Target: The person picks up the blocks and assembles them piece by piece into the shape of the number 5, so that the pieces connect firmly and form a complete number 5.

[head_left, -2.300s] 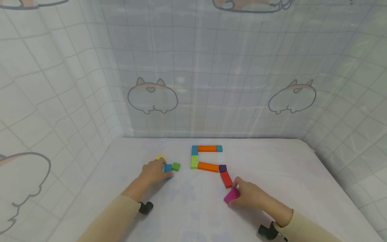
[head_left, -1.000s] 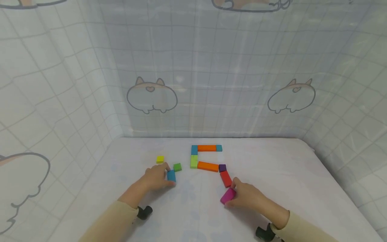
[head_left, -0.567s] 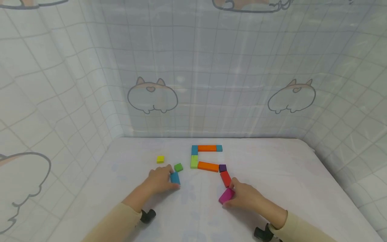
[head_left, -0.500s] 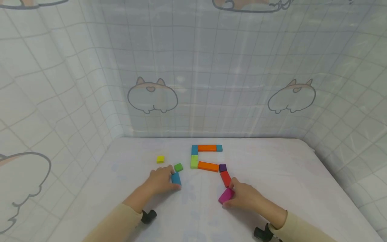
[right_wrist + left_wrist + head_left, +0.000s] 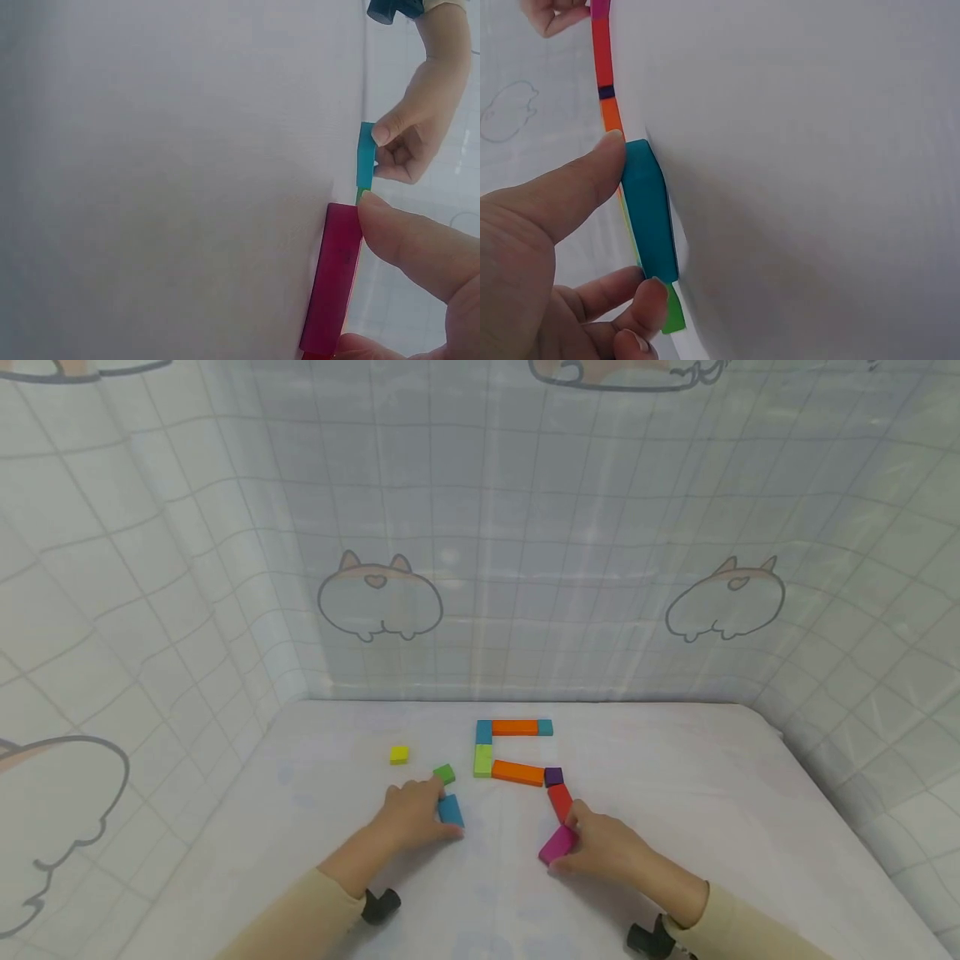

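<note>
My left hand (image 5: 412,816) pinches a blue block (image 5: 451,811) by its two ends, thumb at the near end and fingers at the far end. In the left wrist view the blue block (image 5: 649,214) is held lengthwise between thumb and fingertips. A small green block (image 5: 444,773) lies just beyond those fingers. My right hand (image 5: 604,846) grips a magenta block (image 5: 558,845) the same way; the right wrist view shows the magenta block (image 5: 331,279) with the thumb at one end. The red block (image 5: 560,802) sits right beside the magenta one, partly behind my fingers.
Beyond my hands, a row of blocks runs over the white table (image 5: 660,752): a dark purple block (image 5: 553,777), orange blocks (image 5: 517,772), a lime block (image 5: 482,761) and blue ones (image 5: 483,732). A yellow block (image 5: 399,755) lies at the left. A patterned curtain (image 5: 480,568) hangs behind.
My left hand has drawn the blue block toward me and to the right, away from the yellow block. The magenta block has shifted slightly left in my right hand. The green block has moved slightly right.
</note>
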Motion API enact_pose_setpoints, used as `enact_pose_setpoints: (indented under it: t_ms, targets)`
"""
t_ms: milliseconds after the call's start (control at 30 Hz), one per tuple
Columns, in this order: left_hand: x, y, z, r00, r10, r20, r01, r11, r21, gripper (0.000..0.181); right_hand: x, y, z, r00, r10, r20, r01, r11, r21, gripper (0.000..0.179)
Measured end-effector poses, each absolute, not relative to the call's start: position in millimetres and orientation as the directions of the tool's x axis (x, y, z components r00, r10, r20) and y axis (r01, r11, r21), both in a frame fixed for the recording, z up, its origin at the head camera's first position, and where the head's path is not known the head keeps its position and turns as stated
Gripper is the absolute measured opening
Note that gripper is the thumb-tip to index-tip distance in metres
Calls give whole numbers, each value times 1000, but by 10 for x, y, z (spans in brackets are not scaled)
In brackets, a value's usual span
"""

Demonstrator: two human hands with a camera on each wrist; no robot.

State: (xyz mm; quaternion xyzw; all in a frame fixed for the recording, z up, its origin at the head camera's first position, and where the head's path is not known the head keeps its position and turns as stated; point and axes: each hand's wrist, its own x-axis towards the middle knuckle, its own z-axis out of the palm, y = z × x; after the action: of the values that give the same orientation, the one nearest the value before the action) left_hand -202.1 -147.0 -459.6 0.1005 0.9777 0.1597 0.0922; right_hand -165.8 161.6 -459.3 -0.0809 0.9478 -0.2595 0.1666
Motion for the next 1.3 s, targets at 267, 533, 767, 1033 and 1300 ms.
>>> enact_pose_setpoints:
  t_ms: [267,533,767,1033,1300]
  targets:
    - [-1950,-1376,-4584,-963,227,-148,168,927,334,65,-1651,1605,-4588,-935,-228,-273,-60,857,-511,61]
    - [-1918,-1282,-4655,-963,226,-145,168,928,333,65,-1651,1592,-4595,-939,-220,-266,-59,862,-504,62]
    - [-1892,-1195,-4657,-965,214,-150,162,940,299,74,-1639,1579,-4570,-938,-211,-276,-48,866,-499,61]
    - [-1857,-1097,-4661,-974,178,-141,137,955,262,81,-1642,1578,-4558,-939,-203,-277,-42,868,-496,63]
    - [-1829,-1084,-4658,-977,174,-125,142,962,232,87,-1666,1587,-4596,-940,-202,-276,-38,864,-502,62]
